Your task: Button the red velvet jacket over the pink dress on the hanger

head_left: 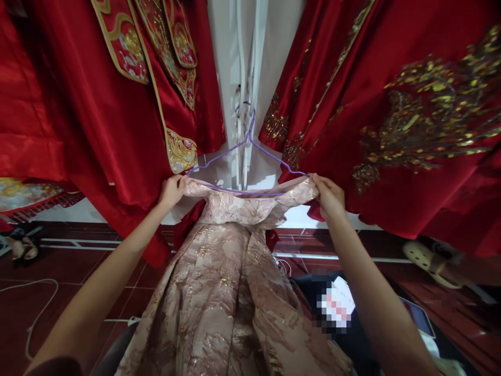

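A pale pink off-shoulder dress (219,261) with a shiny floral pattern hangs in front of me on a thin purple hanger (270,151). My left hand (172,192) pinches the dress's left shoulder band near the hanger's end. At the other end, my right hand (329,196) grips the right shoulder band, thumb on top. The band is stretched between both hands, and the hanger's lower bar runs along the neckline. The hanger's hook reaches up beside a white upright pole (242,68). The skirt spreads down toward me.
Red satin garments with gold embroidery (129,120) hang on the left, and a red sequinned garment (422,130) on the right. Below are a dark tiled floor (94,261), a white cable (43,282), a cream clog (428,263) and a phone (418,317).
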Available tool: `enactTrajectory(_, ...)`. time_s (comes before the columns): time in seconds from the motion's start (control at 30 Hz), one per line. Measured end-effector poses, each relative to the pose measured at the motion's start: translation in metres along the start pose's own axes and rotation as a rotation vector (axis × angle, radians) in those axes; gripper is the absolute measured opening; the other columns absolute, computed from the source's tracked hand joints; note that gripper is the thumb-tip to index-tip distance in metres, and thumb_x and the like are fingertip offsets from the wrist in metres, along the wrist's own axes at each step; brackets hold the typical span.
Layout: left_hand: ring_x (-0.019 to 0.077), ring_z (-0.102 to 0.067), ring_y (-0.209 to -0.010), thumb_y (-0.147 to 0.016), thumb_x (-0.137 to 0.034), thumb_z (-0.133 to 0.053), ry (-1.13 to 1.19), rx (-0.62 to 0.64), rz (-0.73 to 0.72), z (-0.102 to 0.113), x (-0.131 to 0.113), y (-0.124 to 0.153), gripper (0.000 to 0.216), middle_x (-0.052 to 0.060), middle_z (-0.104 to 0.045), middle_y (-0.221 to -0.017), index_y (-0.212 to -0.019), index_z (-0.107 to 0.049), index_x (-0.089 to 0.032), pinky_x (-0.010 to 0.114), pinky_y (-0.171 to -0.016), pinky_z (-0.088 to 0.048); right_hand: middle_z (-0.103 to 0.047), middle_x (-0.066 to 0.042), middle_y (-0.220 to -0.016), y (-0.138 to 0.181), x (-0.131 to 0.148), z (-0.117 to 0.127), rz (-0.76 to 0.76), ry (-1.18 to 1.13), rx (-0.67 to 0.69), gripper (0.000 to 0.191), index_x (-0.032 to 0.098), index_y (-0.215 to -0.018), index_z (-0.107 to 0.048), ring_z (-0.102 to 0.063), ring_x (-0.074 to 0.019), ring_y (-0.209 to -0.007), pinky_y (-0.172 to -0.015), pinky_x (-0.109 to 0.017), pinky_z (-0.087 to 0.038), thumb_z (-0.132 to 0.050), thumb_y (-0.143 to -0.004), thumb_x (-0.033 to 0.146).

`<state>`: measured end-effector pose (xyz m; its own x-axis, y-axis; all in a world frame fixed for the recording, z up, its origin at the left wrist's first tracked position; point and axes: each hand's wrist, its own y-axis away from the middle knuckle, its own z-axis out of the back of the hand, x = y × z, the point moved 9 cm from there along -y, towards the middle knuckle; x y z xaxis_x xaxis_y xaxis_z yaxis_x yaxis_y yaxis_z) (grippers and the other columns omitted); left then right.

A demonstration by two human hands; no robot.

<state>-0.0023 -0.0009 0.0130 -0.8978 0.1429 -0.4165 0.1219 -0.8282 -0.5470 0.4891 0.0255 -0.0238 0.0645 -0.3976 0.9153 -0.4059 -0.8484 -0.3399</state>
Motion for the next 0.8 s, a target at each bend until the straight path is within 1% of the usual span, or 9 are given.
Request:
enactTrajectory(0.07, 0.0209, -0.062, -0.076, -0.09, -0.037, -0.039, -0.004, 0.06, -0.048, -0.009, -0.004, 0.02, 0.034, 0.009, -0.069, -0.084, -0.086, -0.065, -0.017, 0.026, -0.068, -0.041, -0.069, -0.001, -0.082, 0.015, -0.023, 0.024, -0.055, -0.012, -0.117, 0.033, 0.02, -0.087, -0.069, -0.064, -0.0135, -0.07, -0.064, -0.025, -0.051, -0.074, -0.063, 0.042)
enactTrajectory(0.13, 0.0199, -0.061, -0.077, -0.091, -0.036, -0.038, 0.021, 0.126, -0.181, -0.019, -0.024, 0.039, 0.033, 0.008, -0.067, -0.085, -0.087, -0.065, -0.017, 0.027, -0.07, -0.042, -0.068, -0.001, -0.079, 0.036, -0.04, 0.044, -0.074, 0.059, -0.199, 0.034, 0.019, -0.085, -0.069, -0.061, -0.0134, -0.068, -0.064, -0.025, -0.049, -0.075, -0.063, 0.044)
enactTrajectory(0.2, 0.0187, -0.059, -0.08, -0.092, -0.035, -0.038, 0.056, 0.167, -0.349, -0.025, -0.059, 0.053, 0.032, 0.007, -0.064, -0.086, -0.087, -0.064, -0.018, 0.029, -0.074, -0.044, -0.065, -0.001, -0.074, 0.053, -0.05, 0.044, -0.098, 0.171, -0.122, 0.036, 0.017, -0.083, -0.069, -0.057, -0.0135, -0.065, -0.06, -0.026, -0.046, -0.073, -0.064, 0.048)
enactTrajectory(0.33, 0.0188, -0.054, -0.098, -0.094, -0.033, -0.039, 0.089, 0.168, -0.663, -0.029, -0.146, 0.063, 0.029, 0.006, -0.06, -0.104, -0.088, -0.064, -0.019, 0.035, -0.091, -0.041, -0.061, 0.001, -0.07, 0.066, -0.027, 0.021, 0.071, 0.284, -0.022, 0.035, 0.018, -0.08, -0.066, -0.052, -0.0126, -0.065, -0.063, -0.026, -0.041, -0.066, -0.07, 0.052)
enactTrajectory(0.43, 0.0202, -0.049, -0.11, -0.094, -0.03, -0.038, 0.058, 0.165, -0.837, -0.045, -0.201, 0.065, 0.029, 0.006, -0.056, -0.121, -0.09, -0.065, -0.018, 0.039, -0.099, -0.036, -0.059, 0.001, -0.072, 0.062, -0.008, 0.011, 0.141, 0.234, -0.093, 0.036, 0.019, -0.08, -0.062, -0.051, -0.013, -0.066, -0.065, -0.027, -0.041, -0.062, -0.073, 0.054)
enactTrajectory(0.5, 0.0187, -0.05, -0.109, -0.095, -0.027, -0.037, 0.031, 0.212, -0.919, -0.067, -0.224, 0.071, 0.03, 0.005, -0.059, -0.118, -0.09, -0.065, -0.017, 0.038, -0.1, -0.035, -0.059, 0.0, -0.073, 0.06, -0.004, 0.013, 0.143, 0.17, -0.161, 0.037, 0.019, -0.079, -0.061, -0.052, -0.0136, -0.067, -0.067, -0.028, -0.042, -0.061, -0.073, 0.055)
enactTrajectory(0.57, 0.0179, -0.054, -0.1, -0.095, -0.027, -0.035, -0.019, 0.243, -0.907, -0.088, -0.229, 0.076, 0.031, 0.006, -0.061, -0.111, -0.091, -0.064, -0.016, 0.037, -0.094, -0.038, -0.058, 0.0, -0.073, 0.06, -0.002, 0.02, 0.158, 0.147, -0.22, 0.036, 0.019, -0.078, -0.06, -0.052, -0.0142, -0.068, -0.069, -0.029, -0.042, -0.062, -0.072, 0.055)
enactTrajectory(0.63, 0.0184, -0.055, -0.095, -0.096, -0.028, -0.034, -0.066, 0.243, -0.863, -0.098, -0.224, 0.078, 0.032, 0.006, -0.062, -0.105, -0.091, -0.064, -0.016, 0.037, -0.088, -0.039, -0.057, 0.0, -0.073, 0.062, -0.001, 0.028, 0.178, 0.156, -0.266, 0.036, 0.019, -0.077, -0.059, -0.051, -0.0148, -0.07, -0.071, -0.031, -0.042, -0.062, -0.072, 0.054)
enactTrajectory(0.8, 0.0193, -0.056, -0.092, -0.096, -0.029, -0.032, -0.129, 0.236, -0.84, -0.09, -0.204, 0.085, 0.036, 0.007, -0.062, -0.098, -0.088, -0.064, -0.016, 0.037, -0.084, -0.037, -0.058, -0.002, -0.077, 0.067, 0.005, 0.036, 0.211, 0.172, -0.316, 0.035, 0.019, -0.078, -0.06, -0.053, -0.0171, -0.075, -0.075, -0.033, -0.042, -0.06, -0.074, 0.054)
